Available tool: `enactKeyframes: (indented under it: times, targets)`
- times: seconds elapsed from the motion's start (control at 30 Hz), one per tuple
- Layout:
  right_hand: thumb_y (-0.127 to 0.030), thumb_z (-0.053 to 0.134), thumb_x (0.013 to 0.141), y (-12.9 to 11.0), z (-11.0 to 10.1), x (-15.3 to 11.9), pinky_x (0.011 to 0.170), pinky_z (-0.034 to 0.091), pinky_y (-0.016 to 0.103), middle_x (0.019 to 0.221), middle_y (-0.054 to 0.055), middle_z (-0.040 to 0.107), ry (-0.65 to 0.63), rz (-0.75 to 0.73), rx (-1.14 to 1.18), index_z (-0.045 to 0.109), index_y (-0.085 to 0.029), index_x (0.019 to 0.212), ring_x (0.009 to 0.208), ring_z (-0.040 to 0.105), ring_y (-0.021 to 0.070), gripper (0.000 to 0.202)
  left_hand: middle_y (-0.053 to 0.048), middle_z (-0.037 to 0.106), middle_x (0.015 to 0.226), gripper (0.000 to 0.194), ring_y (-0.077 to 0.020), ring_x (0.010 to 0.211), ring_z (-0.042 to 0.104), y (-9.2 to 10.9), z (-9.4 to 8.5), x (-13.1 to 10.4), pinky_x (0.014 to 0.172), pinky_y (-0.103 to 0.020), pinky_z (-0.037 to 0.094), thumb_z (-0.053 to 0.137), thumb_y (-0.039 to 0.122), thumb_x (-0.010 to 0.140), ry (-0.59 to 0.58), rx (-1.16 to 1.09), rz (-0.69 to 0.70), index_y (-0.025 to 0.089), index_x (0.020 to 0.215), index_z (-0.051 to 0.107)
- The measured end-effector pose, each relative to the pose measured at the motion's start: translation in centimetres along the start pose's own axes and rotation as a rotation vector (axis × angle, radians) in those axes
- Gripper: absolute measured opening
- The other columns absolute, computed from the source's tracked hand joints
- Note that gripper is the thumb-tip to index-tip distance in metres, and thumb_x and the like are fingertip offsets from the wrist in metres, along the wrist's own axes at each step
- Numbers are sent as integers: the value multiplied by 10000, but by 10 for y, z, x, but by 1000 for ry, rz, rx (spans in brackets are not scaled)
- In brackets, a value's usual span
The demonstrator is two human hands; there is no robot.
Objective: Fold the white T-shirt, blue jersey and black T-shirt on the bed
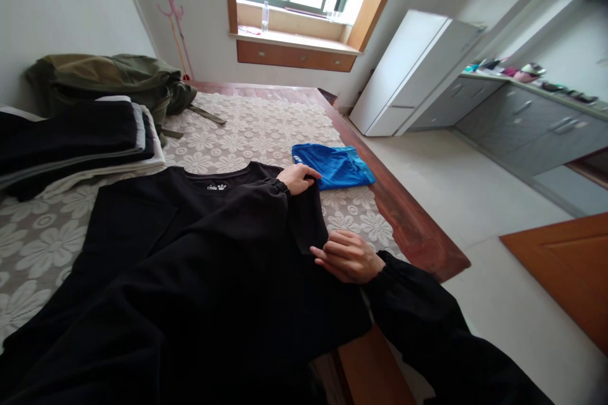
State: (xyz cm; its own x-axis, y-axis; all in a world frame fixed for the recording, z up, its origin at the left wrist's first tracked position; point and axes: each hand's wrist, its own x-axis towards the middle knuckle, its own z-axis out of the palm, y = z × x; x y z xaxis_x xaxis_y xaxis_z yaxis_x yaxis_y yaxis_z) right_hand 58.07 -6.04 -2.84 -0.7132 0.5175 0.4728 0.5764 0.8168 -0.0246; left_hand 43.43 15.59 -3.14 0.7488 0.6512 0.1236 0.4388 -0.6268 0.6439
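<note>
A black T-shirt (130, 221) lies spread on the lace-covered table, its neckline facing the window and a small white print showing inside the collar. My left hand (298, 178) reaches across it, fingers closed on the shoulder edge at the top of the right-hand sleeve. Lower on that sleeve, my right hand (349, 257) has curled fingers pinching the cloth near the hem. My dark left sleeve covers much of the shirt's middle. Just beyond my left hand lies a folded blue garment (339, 166).
A stack of folded black, grey and white clothes (80, 133) sits at the left, before an olive backpack (114, 79). The dark wooden table edge (408, 221) runs along the right. Farther off stand a white fridge (413, 69) and grey kitchen cabinets (517, 111).
</note>
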Motion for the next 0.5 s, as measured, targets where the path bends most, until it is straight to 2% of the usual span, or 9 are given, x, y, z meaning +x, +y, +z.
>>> enactKeyframes:
  times: [0.1, 0.17, 0.33, 0.4, 0.5]
  targets:
    - [-183, 622, 982, 3, 2, 0, 613, 413, 334, 700, 7, 605, -2, 96, 147, 718, -188, 1171, 656, 521, 160, 212, -17, 785, 1129, 354, -224, 1103, 694, 2, 5, 3, 1012, -299, 517, 585, 177, 853, 64, 17, 3, 279, 1099, 819]
    - [-228, 611, 994, 6, 3, 0, 653, 426, 338, 710, 11, 601, -49, 158, 245, 735, -202, 1142, 691, 530, 167, 195, -20, 785, 1113, 309, -231, 1087, 697, 3, 9, 4, 1007, -319, 521, 596, 193, 859, 100, 15, 27, 277, 1045, 827]
    - [-377, 596, 991, 9, 1, 3, 697, 412, 369, 789, 35, 604, -200, 170, 243, 662, -182, 1320, 760, 525, 202, 388, -33, 787, 1010, 291, -227, 985, 717, 2, 13, 9, 941, -335, 540, 694, 254, 828, 156, -127, -31, 255, 1101, 793]
    - [-373, 592, 987, 8, -2, 4, 710, 416, 372, 819, 45, 614, -190, 191, 242, 643, -168, 1313, 772, 523, 207, 389, -35, 782, 943, 364, -208, 918, 720, 1, 9, 11, 893, -319, 547, 728, 269, 813, 152, -253, -98, 222, 1173, 752]
    - [-339, 593, 976, 7, -5, 2, 696, 413, 365, 782, 35, 604, -75, 242, 308, 660, -180, 1081, 731, 511, 195, 202, -38, 766, 889, 409, -162, 784, 697, -1, -5, 11, 744, -264, 545, 737, 336, 833, 53, -468, -209, 179, 1209, 707]
